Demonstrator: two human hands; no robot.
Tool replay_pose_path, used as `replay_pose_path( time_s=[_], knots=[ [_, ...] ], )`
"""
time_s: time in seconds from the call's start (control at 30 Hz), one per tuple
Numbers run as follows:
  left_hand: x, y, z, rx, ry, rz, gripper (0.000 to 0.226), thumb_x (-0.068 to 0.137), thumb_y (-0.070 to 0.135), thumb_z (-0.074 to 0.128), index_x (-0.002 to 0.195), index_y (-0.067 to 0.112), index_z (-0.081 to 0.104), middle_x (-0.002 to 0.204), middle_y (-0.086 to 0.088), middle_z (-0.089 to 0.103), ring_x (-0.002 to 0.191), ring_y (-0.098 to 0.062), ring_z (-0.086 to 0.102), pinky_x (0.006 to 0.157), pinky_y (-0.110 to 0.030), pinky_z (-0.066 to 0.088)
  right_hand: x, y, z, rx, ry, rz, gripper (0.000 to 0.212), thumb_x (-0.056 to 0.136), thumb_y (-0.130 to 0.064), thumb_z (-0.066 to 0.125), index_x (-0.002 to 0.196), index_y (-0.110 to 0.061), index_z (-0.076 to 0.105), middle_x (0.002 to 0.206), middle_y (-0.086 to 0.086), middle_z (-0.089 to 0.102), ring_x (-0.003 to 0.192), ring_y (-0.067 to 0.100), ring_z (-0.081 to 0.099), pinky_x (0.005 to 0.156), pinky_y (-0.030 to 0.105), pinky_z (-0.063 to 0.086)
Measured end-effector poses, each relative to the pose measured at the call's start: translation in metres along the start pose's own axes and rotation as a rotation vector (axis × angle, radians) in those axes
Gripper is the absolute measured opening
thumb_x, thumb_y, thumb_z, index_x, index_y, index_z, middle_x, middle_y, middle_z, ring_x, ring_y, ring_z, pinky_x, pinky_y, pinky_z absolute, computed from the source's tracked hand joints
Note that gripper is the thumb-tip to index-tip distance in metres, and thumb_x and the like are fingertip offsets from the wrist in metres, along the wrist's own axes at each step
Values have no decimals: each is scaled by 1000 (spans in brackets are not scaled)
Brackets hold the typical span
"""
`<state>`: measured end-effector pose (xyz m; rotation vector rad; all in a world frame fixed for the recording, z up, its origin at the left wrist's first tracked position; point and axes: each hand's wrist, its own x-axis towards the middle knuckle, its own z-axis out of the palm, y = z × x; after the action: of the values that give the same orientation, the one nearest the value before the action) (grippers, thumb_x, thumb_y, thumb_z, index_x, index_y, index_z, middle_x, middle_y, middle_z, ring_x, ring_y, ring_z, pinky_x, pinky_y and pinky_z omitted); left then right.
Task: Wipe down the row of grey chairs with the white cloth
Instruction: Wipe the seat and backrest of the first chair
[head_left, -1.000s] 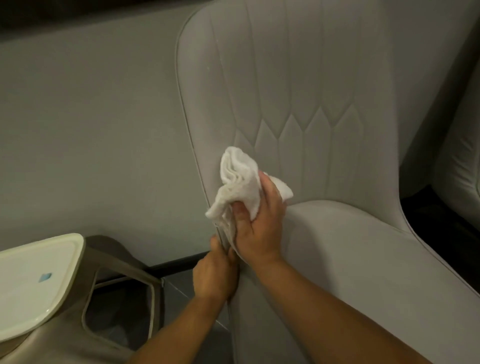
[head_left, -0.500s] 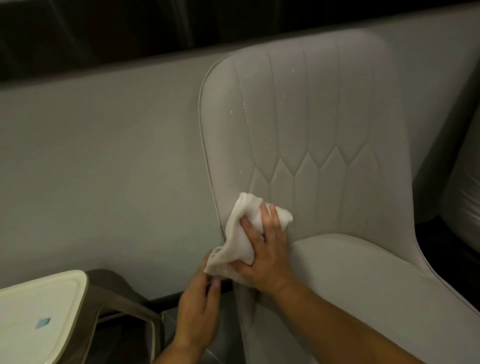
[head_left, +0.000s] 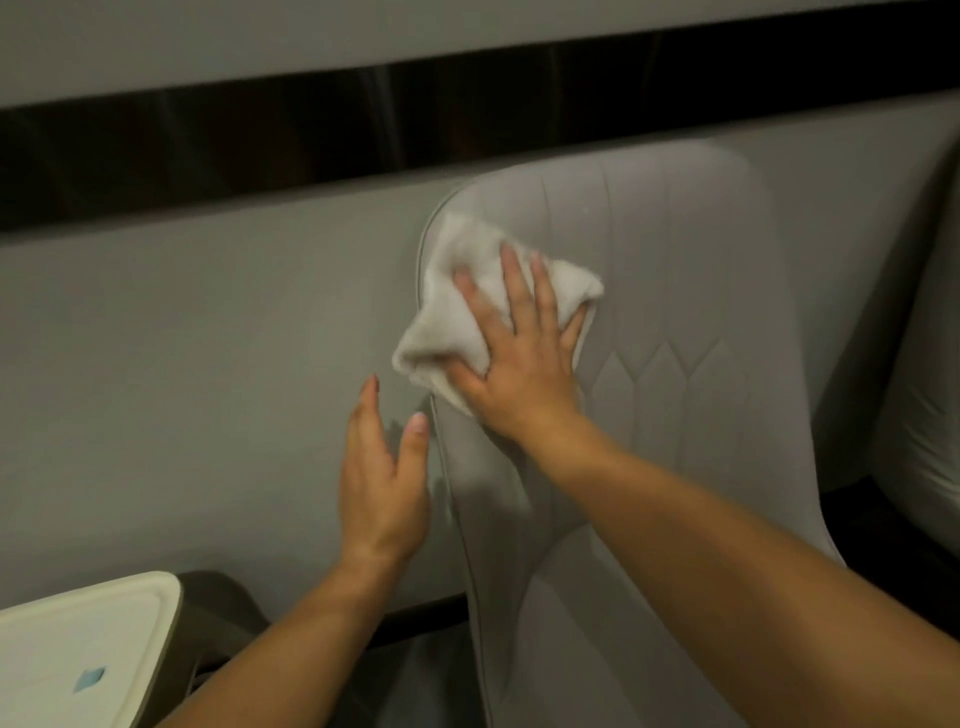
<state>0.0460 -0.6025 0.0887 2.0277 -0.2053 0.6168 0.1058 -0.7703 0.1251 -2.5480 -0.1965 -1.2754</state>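
A grey padded chair with stitched seams fills the middle and right of the head view. My right hand lies flat with spread fingers on the white cloth, pressing it against the upper left of the chair's backrest. The cloth bunches out past the backrest's left edge. My left hand hovers with straight fingers just left of the backrest's edge, holding nothing.
A grey wall with a dark band runs behind the chair. Another grey chair stands at the right edge. A white tray-like top on a brown frame sits at the lower left.
My right hand slid the cloth up from the bottom of the backrest to its upper left and flattened out. My left hand let go of the chair's edge and the cloth.
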Motion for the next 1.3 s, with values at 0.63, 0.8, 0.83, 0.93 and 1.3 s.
replay_pose_path(
  time_s=[0.63,0.8,0.83,0.93,1.3],
  knots=[
    [-16,22,90,240,187,-246,86,76,76,50,145,47,8,135,-8,53,97,-43,61,71,-47,49,72,-2,-24,-253,-225,-564,78,89,-80,28,158,-43,25,171,1,11,156,34,1,108,80,-10],
    [-16,10,90,292,164,-274,81,76,80,41,139,54,-1,140,-9,50,104,-43,59,79,-48,48,77,32,-28,-300,-176,-704,78,91,-75,32,160,-38,24,170,6,15,155,36,7,110,78,-11],
    [-17,10,92,307,176,-268,83,77,78,43,142,52,-2,138,-11,52,101,-44,60,77,-49,48,84,49,-34,-311,-167,-676,79,90,-74,30,160,-38,21,170,6,16,155,37,10,109,78,-10],
    [-18,15,96,352,206,-250,89,80,71,50,148,46,-2,133,-15,55,91,-48,62,70,-50,50,101,120,-61,-351,-142,-357,81,87,-73,28,160,-40,20,170,5,18,154,36,15,111,81,5],
    [-19,22,99,372,219,-241,89,82,65,48,154,29,10,121,-22,56,83,-50,61,64,-52,48,43,200,-67,-219,152,318,72,93,-68,39,156,-36,28,167,8,20,152,35,15,112,79,11]
  ],
)
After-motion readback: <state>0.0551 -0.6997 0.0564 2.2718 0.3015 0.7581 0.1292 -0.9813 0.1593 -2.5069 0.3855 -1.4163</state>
